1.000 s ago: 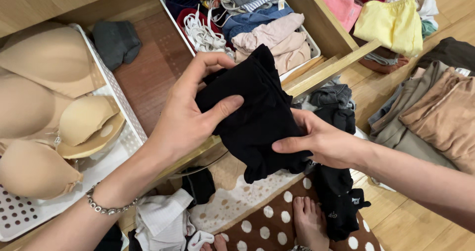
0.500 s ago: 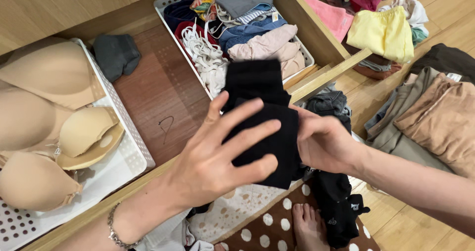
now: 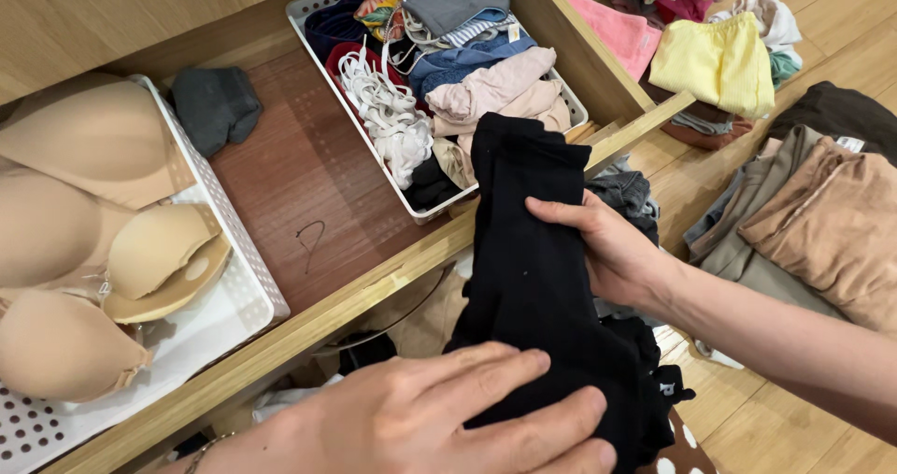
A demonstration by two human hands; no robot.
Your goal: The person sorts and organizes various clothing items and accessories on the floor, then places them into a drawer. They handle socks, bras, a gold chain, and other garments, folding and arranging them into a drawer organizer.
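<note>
**A:** What is closest to the camera?

**B:** The left hand [image 3: 448, 418], at the bottom of the view. It lies palm down, fingers stretched out flat and close together, pressing on the lower end of a black garment [image 3: 537, 287]. It grips nothing; it only rests on the cloth.

**A:** And the other hand?

**B:** The right hand [image 3: 607, 250] comes in from the right side of the garment. Its thumb lies across the front of the cloth and the fingers go behind, so it holds the garment pinched at about mid-height.

**A:** Where is the garment?

**B:** It hangs long and narrow in front of the open wooden drawer [image 3: 308, 166], its top edge overlapping the drawer's front rail.

**A:** What lies beyond the garment?

**B:** Just behind its top, inside the drawer, is a white basket [image 3: 322, 63] stuffed with folded pink, blue and grey clothes and a tangle of white cords [image 3: 383, 100]. Left of the garment, across bare drawer floor, a second white basket [image 3: 238, 278] holds beige bras [image 3: 84, 203]. A dark grey sock [image 3: 215, 105] lies between the two baskets. Right of the garment, on the wooden floor, are tan folded clothes [image 3: 822, 222], and farther back a yellow garment [image 3: 719, 63].
</note>
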